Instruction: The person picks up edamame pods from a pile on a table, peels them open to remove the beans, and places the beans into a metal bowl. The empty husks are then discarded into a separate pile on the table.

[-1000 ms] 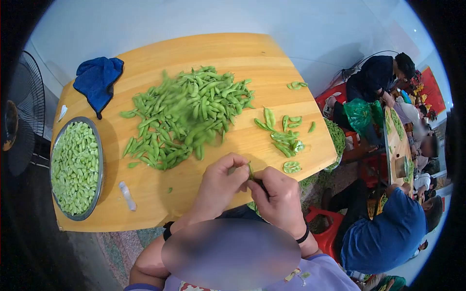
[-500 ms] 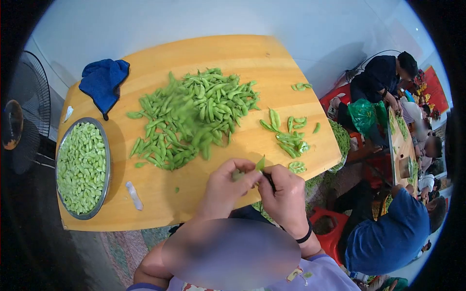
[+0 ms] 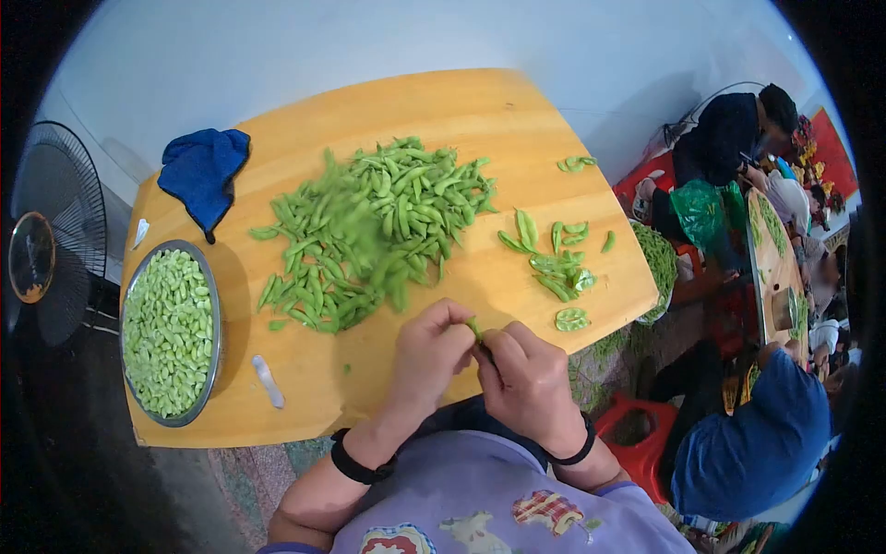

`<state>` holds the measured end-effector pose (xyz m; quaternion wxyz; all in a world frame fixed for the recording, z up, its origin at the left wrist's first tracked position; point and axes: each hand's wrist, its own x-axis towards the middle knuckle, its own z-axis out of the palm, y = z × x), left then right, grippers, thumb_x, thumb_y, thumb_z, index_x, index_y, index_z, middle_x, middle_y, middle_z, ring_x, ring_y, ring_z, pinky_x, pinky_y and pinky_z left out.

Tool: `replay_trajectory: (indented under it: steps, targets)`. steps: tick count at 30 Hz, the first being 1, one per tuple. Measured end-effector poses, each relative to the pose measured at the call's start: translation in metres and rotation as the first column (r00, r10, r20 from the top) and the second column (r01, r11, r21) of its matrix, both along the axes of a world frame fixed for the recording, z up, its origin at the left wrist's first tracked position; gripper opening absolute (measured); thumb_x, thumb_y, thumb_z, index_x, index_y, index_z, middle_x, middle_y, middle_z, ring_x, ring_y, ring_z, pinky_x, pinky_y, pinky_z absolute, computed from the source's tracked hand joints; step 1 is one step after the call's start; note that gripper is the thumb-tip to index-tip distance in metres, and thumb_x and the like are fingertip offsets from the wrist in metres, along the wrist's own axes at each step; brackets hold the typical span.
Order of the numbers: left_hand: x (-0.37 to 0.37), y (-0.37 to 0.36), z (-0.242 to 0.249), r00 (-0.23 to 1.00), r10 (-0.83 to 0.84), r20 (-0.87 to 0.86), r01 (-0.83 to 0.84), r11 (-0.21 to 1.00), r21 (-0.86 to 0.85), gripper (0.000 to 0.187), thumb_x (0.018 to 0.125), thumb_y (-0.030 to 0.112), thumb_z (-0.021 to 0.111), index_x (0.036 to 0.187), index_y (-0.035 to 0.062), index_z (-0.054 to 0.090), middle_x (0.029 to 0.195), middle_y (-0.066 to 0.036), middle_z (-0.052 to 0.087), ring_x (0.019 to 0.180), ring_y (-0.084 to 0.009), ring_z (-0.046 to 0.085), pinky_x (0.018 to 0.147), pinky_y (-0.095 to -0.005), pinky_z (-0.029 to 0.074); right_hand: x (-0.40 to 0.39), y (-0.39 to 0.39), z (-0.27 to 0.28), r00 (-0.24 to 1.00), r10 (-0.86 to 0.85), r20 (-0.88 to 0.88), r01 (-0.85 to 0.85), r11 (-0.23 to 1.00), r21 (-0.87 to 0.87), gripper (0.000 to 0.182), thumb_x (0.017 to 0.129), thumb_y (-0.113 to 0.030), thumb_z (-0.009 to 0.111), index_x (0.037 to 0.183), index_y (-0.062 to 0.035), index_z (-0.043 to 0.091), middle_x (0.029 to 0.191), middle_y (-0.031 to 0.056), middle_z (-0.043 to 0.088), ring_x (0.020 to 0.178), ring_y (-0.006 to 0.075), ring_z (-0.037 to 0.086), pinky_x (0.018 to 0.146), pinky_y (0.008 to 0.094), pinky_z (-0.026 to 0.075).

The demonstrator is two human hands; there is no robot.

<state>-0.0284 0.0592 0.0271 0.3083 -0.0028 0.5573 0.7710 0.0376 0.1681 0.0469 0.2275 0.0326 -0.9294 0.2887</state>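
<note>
Between my hands, near the front edge of the wooden table (image 3: 508,102), is a green pod (image 3: 474,327). My left hand (image 3: 431,349) pinches it from the left. My right hand (image 3: 524,377) is closed beside it, almost touching the left, with something small and dark at its fingers. A large heap of green pods (image 3: 406,198) lies just beyond my hands. To the right are several loose pods and opened shells (image 3: 554,272). At the left a metal bowl (image 3: 218,332) holds shelled beans (image 3: 166,328).
A blue cloth (image 3: 203,175) lies at the back left, and a white strip (image 3: 268,380) near the bowl. A fan (image 3: 60,212) stands left of the table. At the right are a red stool (image 3: 637,434), a person in blue (image 3: 752,443) and other people at another table (image 3: 778,268).
The view has shifted slightly, and my wrists and the apron front now show. My hands have turned a little and closed in on the pod, of which less shows.
</note>
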Motion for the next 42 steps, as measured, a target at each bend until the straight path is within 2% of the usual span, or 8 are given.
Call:
replay_trajectory:
  steps: [14, 17, 22, 30, 35, 37, 40, 42]
  targets:
    - [-0.020, -0.027, 0.015, 0.978, -0.111, 0.176, 0.093, 0.990, 0.109, 0.012, 0.079, 0.004, 0.047, 0.086, 0.0028, 0.056, 0.071, -0.001, 0.053, 0.056, -0.0059, 0.046, 0.047, -0.0195, 0.034, -0.014, 0.053, -0.011, 0.945, -0.320, 0.070, 0.328, 0.928, -0.177, 0.018, 0.077, -0.009, 0.062, 0.089, 0.0042, 0.059, 0.072, 0.0158, 0.060, 0.062, 0.0203, 0.058, 0.058, 0.0297, 0.045]
    - [-0.027, -0.069, 0.054, 0.925, 0.193, -0.328, -0.240, 0.965, -0.109, 0.009, 0.084, 0.007, 0.050, 0.089, 0.0034, 0.056, 0.074, 0.000, 0.052, 0.064, -0.0052, 0.047, 0.056, -0.0184, 0.037, -0.017, 0.080, -0.020, 0.887, -0.434, 0.157, 0.457, 0.874, -0.166, 0.056, 0.078, -0.011, 0.063, 0.126, 0.0036, 0.037, 0.077, 0.0196, 0.061, 0.067, 0.0244, 0.060, 0.060, 0.0330, 0.046]
    - [-0.062, -0.162, 0.079, 0.264, 0.020, -0.964, -0.926, 0.285, -0.247, 0.009, 0.082, -0.003, 0.046, 0.087, -0.0023, 0.053, 0.077, -0.007, 0.054, 0.075, -0.0167, 0.055, 0.068, -0.0271, 0.043, -0.013, 0.089, -0.023, 0.911, -0.375, 0.172, 0.408, 0.755, -0.513, 0.045, 0.082, -0.006, 0.057, 0.124, 0.0007, 0.043, 0.085, 0.0074, 0.057, 0.075, 0.0112, 0.052, 0.068, 0.0226, 0.043]
    - [-0.075, -0.207, 0.075, 0.646, -0.010, -0.763, -0.762, 0.048, -0.646, 0.031, 0.078, -0.005, 0.043, 0.106, 0.0012, 0.056, 0.098, -0.022, 0.059, 0.093, -0.0330, 0.057, 0.080, -0.0345, 0.042, -0.011, 0.078, -0.029, 0.943, -0.298, 0.149, 0.326, 0.731, -0.600, 0.014, 0.086, -0.008, 0.051, 0.097, 0.0004, 0.053, 0.074, -0.0033, 0.046, 0.061, 0.0014, 0.037, 0.052, 0.0161, 0.029]
    - [-0.073, -0.194, 0.075, 0.532, -0.143, -0.835, -0.836, 0.065, -0.544, 0.037, 0.073, -0.010, 0.040, 0.104, 0.0011, 0.058, 0.120, -0.021, 0.050, 0.121, -0.0313, 0.040, 0.098, -0.0342, 0.033, -0.002, 0.084, -0.022, 0.934, -0.299, 0.196, 0.354, 0.694, -0.627, 0.009, 0.085, -0.006, 0.051, 0.092, -0.0003, 0.054, 0.073, -0.0022, 0.048, 0.061, 0.0028, 0.040, 0.054, 0.0161, 0.032]
    - [-0.070, -0.168, 0.074, 0.425, -0.435, -0.794, -0.866, -0.452, -0.216, 0.034, 0.071, -0.011, 0.044, 0.099, 0.0017, 0.059, 0.116, -0.023, 0.051, 0.117, -0.0313, 0.044, 0.095, -0.0367, 0.035, 0.000, 0.094, -0.030, 0.966, -0.259, 0.020, 0.241, 0.863, -0.444, 0.007, 0.083, -0.003, 0.051, 0.090, -0.0002, 0.055, 0.071, -0.0017, 0.049, 0.059, 0.0037, 0.042, 0.054, 0.0165, 0.035]
    - [-0.077, -0.140, 0.066, 0.294, -0.315, -0.903, -0.866, 0.311, -0.391, 0.020, 0.073, -0.002, 0.057, 0.092, 0.0024, 0.060, 0.097, -0.018, 0.058, 0.093, -0.0332, 0.055, 0.082, -0.0349, 0.043, -0.001, 0.081, -0.018, 0.970, -0.228, 0.086, 0.238, 0.812, -0.533, 0.005, 0.079, 0.002, 0.054, 0.084, 0.0028, 0.055, 0.071, 0.0052, 0.051, 0.058, 0.0091, 0.047, 0.054, 0.0222, 0.041]
    - [-0.083, -0.095, 0.050, 0.249, -0.423, -0.871, -0.764, 0.467, -0.445, 0.017, 0.071, 0.000, 0.061, 0.087, 0.0019, 0.060, 0.084, -0.016, 0.059, 0.083, -0.0320, 0.056, 0.073, -0.0370, 0.044, 0.001, 0.077, -0.016, 0.965, -0.219, 0.141, 0.261, 0.809, -0.527, 0.005, 0.079, 0.002, 0.054, 0.084, 0.0028, 0.055, 0.069, 0.0047, 0.051, 0.057, 0.0094, 0.047, 0.053, 0.0223, 0.040]
